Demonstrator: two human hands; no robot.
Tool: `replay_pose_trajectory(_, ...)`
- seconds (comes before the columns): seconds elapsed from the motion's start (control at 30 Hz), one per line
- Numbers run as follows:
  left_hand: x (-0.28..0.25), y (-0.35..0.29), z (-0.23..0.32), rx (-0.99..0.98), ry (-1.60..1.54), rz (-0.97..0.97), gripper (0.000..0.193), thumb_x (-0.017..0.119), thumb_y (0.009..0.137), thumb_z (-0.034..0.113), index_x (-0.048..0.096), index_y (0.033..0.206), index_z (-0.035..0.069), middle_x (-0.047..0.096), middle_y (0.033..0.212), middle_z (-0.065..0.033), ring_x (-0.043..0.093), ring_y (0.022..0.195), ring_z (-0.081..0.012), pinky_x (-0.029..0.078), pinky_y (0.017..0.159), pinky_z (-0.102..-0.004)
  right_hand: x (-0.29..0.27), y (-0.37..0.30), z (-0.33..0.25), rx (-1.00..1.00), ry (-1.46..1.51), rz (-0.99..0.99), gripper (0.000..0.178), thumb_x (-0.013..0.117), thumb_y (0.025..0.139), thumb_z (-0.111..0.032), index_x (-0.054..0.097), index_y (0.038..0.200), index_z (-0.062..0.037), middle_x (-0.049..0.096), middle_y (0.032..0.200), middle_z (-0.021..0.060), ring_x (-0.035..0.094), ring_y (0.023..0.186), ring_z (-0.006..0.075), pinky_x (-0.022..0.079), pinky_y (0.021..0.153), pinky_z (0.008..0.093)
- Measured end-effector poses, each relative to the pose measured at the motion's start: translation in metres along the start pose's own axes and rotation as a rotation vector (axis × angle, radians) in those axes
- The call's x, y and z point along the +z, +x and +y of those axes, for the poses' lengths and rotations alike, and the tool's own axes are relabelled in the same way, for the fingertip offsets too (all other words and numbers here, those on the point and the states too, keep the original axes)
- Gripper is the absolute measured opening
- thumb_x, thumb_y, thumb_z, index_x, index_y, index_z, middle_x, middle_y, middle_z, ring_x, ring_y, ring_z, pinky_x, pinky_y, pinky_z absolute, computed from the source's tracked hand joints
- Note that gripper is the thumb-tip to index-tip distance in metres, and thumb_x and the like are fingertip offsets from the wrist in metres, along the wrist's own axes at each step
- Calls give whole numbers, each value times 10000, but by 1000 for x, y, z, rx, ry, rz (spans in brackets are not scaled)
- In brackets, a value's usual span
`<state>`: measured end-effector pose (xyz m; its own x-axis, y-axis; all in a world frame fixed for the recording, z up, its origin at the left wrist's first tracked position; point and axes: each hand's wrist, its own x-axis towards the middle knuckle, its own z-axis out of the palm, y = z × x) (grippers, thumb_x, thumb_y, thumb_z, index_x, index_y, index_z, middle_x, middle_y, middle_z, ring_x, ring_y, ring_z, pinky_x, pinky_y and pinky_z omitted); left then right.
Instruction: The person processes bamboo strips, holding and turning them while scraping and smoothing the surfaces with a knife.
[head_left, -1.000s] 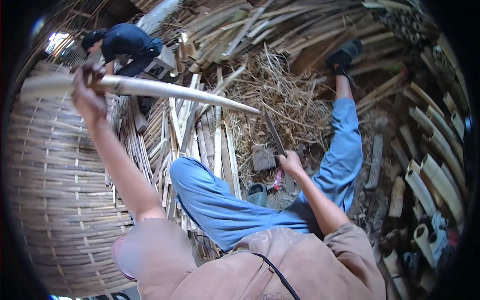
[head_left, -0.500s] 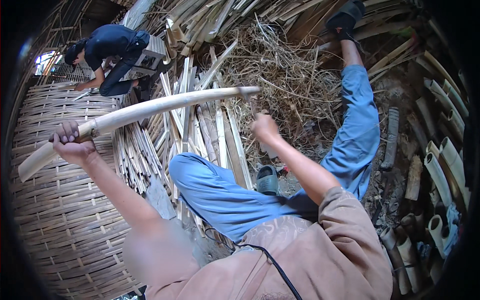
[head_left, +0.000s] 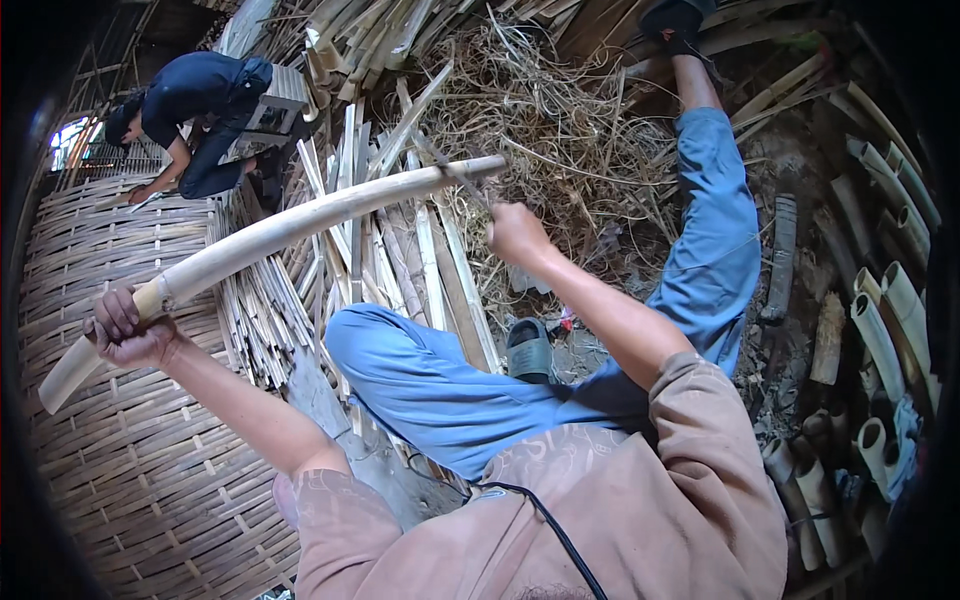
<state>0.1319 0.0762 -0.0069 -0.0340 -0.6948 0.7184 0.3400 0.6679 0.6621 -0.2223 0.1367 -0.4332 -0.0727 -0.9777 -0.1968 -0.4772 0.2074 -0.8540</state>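
Observation:
A long pale bamboo pole (head_left: 300,218) runs slantwise in front of me, its left end lower and its right end over the pile of shavings. My left hand (head_left: 130,328) is closed around it near the lower left end, just below a joint. In my right hand (head_left: 518,232) is a knife, its handle mostly hidden by the fingers. The knife's narrow dark blade (head_left: 466,184) crosses the pole close to its right end. Whether the edge bites into the bamboo cannot be made out.
A woven bamboo mat (head_left: 150,470) spreads on the left, with split strips (head_left: 262,315) beside it. Curly shavings (head_left: 560,130) heap up ahead. Cut bamboo tubes (head_left: 875,330) stack at right. Another person (head_left: 200,110) bends over the mat's far end. My sandal (head_left: 530,352) rests on the ground.
The pole's left end and my left hand have dropped lower. My right hand has shifted slightly left and up, and the blade now slants leftward across the pole.

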Motion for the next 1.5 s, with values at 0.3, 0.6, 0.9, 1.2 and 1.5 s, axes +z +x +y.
replay_pose_trajectory(0.3,-6,-6,7,32,-51,-20,369,605,888,134,362,615,185,333,572,42,311,499,-84,298,489,-235,-7,0,15,-82,-54,50,230,598,852,-166,710,878,33,695,901,298,688,878,458,553,833,515)
replay_pose_trajectory(0.6,-12,12,-8,64,284,342,277,481,835,121,313,621,177,307,592,16,301,540,-120,285,534,-268,20,-1,14,-4,-29,-1,257,552,859,-137,697,920,66,699,956,303,695,925,456,555,845,523)
replay_pose_trajectory(0.9,-15,11,-8,2,396,470,233,432,853,137,312,655,158,326,609,-14,325,552,-155,302,547,-303,25,12,5,68,-92,-19,246,558,861,-117,744,952,15,718,963,282,701,957,453,564,847,517)
replay_pose_trajectory(1.2,18,7,-19,189,701,864,218,471,823,30,367,649,109,396,622,-22,409,552,-177,401,545,-355,42,-7,5,93,-143,-2,245,566,876,-122,749,940,27,714,981,296,714,948,436,575,831,527)
replay_pose_trajectory(1.5,30,17,-27,166,760,1002,117,458,787,-19,418,696,42,463,674,-76,488,582,-214,418,535,-372,51,4,3,155,-52,84,227,614,835,-117,727,887,73,700,931,323,710,913,448,569,841,510)
